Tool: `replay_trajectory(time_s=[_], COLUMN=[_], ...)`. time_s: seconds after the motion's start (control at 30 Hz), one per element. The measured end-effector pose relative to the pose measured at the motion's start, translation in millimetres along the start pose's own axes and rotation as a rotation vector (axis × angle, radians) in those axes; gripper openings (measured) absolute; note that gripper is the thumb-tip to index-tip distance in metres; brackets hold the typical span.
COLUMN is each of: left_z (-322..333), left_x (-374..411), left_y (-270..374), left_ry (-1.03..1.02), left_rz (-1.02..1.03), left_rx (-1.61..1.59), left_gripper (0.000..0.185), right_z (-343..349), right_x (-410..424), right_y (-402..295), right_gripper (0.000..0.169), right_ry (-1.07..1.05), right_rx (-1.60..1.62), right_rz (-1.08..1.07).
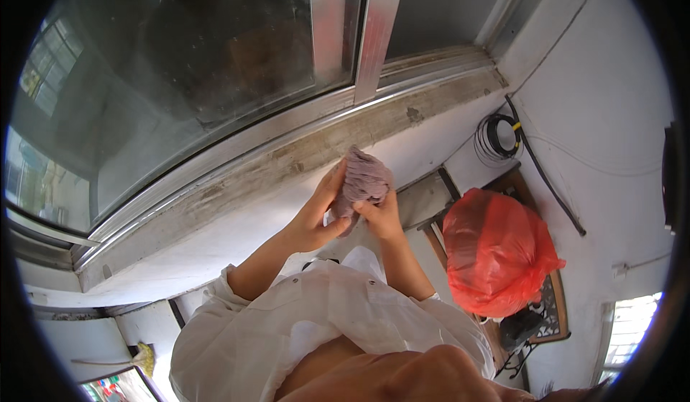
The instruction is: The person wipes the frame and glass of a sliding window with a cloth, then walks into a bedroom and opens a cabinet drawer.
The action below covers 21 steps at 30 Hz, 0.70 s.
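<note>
A crumpled mauve cloth (368, 175) is bunched between my two hands, in front of my chest. My left hand (322, 208) grips its left side, with the thumb near the lower end. From the right, my right hand (381, 213) holds the same cloth, its thumb laid across the front. Part of the cloth hangs below the fingers. Just beyond the hands runs a stained window sill (302, 159), under an aluminium-framed sliding window (215, 51) with smudged glass.
To my right, a red plastic bag (493, 253), tied and full, rests on a bench (558, 299) with a wooden frame. A coil of black cable (501, 135) hangs by the white wall (604, 105). A black bag (520, 326) lies beside the red one.
</note>
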<state>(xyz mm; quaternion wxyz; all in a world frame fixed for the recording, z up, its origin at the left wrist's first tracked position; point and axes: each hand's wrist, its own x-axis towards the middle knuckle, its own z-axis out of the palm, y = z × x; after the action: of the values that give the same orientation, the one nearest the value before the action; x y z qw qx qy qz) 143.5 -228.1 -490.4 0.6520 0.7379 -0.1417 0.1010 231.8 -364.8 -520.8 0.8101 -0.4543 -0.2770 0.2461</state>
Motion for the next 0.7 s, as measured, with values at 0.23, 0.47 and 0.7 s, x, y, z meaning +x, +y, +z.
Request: replay_trajectory(time_s=[0.23, 0.47, 0.7], left_z=[11.2, 11.9, 6.0], left_x=[64.4, 83.5, 68.4], left_y=[4.4, -10.3, -7.4], left_ry=[0.22, 0.837, 1.161], left_rz=[0.023, 0.028, -0.006], left_rx=[0.272, 0.25, 0.252], left_gripper=[0.06, 0.043, 0.041], right_z=[-57.2, -74.2, -70.8], right_x=[79.8, 151.7, 158.7], right_y=[-43.0, -55.4, -36.7], right_gripper=[0.071, 0.064, 0.034], right_ry=[-0.105, -0.243, -0.375], right_rx=[0.114, -0.269, -0.513], right_rz=[-0.069, 0.033, -0.146])
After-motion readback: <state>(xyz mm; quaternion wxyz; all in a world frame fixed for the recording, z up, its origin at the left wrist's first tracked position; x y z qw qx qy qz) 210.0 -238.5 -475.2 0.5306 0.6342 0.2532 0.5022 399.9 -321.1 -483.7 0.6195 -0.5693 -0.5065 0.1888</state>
